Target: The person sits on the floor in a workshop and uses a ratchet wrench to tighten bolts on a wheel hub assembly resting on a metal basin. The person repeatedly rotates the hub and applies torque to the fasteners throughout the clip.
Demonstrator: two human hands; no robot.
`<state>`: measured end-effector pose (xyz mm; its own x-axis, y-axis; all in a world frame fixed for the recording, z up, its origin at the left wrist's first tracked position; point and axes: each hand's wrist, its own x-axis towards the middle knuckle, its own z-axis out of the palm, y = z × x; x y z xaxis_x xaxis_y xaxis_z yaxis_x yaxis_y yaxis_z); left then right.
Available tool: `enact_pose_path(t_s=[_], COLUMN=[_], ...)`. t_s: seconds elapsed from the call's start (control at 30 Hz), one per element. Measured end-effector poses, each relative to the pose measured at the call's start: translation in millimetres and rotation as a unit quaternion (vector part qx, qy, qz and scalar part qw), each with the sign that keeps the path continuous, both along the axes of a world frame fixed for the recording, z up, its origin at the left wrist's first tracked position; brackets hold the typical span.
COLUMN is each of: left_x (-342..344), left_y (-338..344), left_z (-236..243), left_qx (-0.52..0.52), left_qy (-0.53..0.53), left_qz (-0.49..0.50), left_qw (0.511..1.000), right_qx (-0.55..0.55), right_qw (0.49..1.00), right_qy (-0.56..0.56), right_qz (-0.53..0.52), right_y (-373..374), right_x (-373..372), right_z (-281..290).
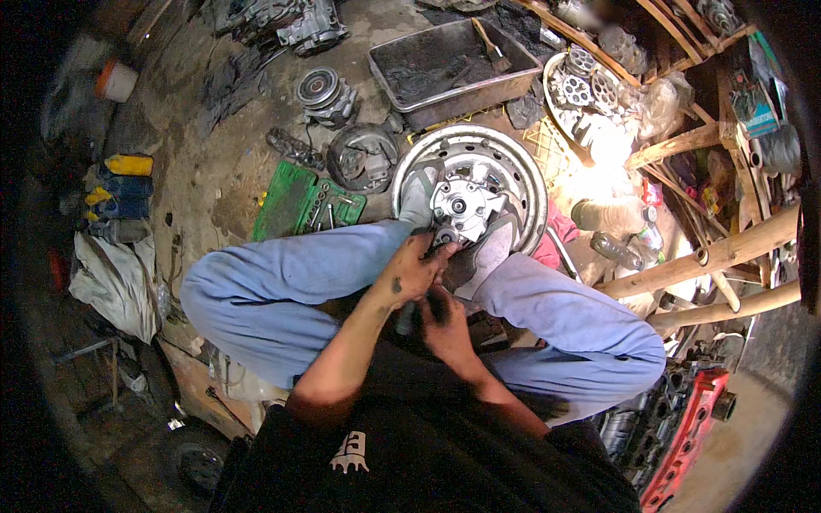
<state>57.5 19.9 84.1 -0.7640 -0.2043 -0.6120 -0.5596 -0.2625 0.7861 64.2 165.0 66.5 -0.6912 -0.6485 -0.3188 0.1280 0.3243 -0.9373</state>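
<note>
Between my feet, a silver compressor-like metal housing [463,203] with a round central opening rests over a steel wheel rim [534,175]. My left hand [412,272] is closed at the housing's near edge, its fingers around a small round dark-metal part [445,237]. I cannot tell whether that part is joined to the housing. Just below and to the right, my right hand [446,322] has its fingers curled close under the left. Shadow and the left hand hide what those fingers hold, if anything.
Left of the rim lie a green socket set case [291,199], a dark round pan [363,158] and a pulley unit [323,94]. Beyond stands a grimy tray [462,96] with a brush [492,47]. A wooden rack [710,252] and plastic bottles [616,250] are at right.
</note>
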Motion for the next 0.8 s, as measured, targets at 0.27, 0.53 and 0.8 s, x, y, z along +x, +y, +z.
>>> enact_pose_path(t_s=[0.27,0.53,0.8], left_x=[-8,-26,-60], left_y=[-29,-33,-67], left_z=[-6,9,8], left_qx=[0.047,-0.067,-0.229], left_qy=[0.038,0.006,0.019], left_qz=[-0.099,-0.192,-0.462], left_qw=[0.993,0.979,0.857], right_qx=[-0.056,-0.104,-0.176], right_qw=[0.987,0.982,0.888], right_qy=[0.132,-0.134,-0.369], right_qz=[-0.066,-0.082,-0.212], right_y=[-36,-43,-90], right_x=[19,17,21], right_z=[-9,-9,-8])
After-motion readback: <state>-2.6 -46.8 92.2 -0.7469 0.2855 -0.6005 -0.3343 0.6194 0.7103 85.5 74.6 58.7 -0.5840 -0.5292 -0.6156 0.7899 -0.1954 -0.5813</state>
